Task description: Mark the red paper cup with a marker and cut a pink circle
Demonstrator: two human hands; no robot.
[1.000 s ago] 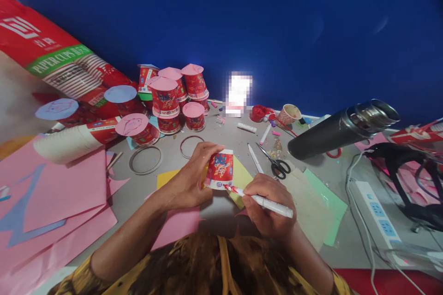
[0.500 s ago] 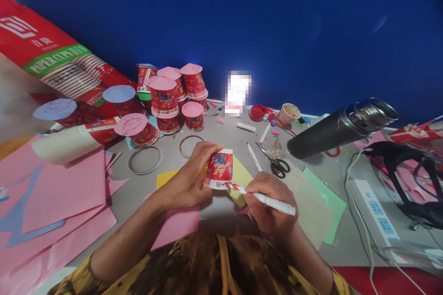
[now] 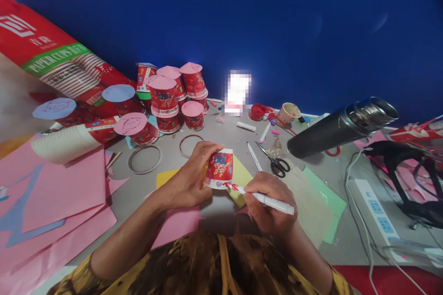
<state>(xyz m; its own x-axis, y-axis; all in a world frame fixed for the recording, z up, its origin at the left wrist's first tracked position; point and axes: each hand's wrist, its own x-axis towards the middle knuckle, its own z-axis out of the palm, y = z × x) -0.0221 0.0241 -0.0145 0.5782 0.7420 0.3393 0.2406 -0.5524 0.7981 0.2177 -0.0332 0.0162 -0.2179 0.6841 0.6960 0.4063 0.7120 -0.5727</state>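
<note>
My left hand is wrapped around a red paper cup with a printed picture. The cup is held upside down, its wide white rim at the bottom. In my right hand is a white marker with a red tip end, gripped like a pen. Its tip meets the white band near the cup's rim, where small coloured marks show. Beneath the hands lie yellow paper and pink paper.
Red cups topped with paper discs stand back left, near stacked white cups and pink sheets. Scissors, a capped marker, a dark flask and a power strip are at right. A blue wall rises behind.
Almost nothing differs. The marker's rear end has shifted very slightly left, while its tip stays at the cup's rim band.
</note>
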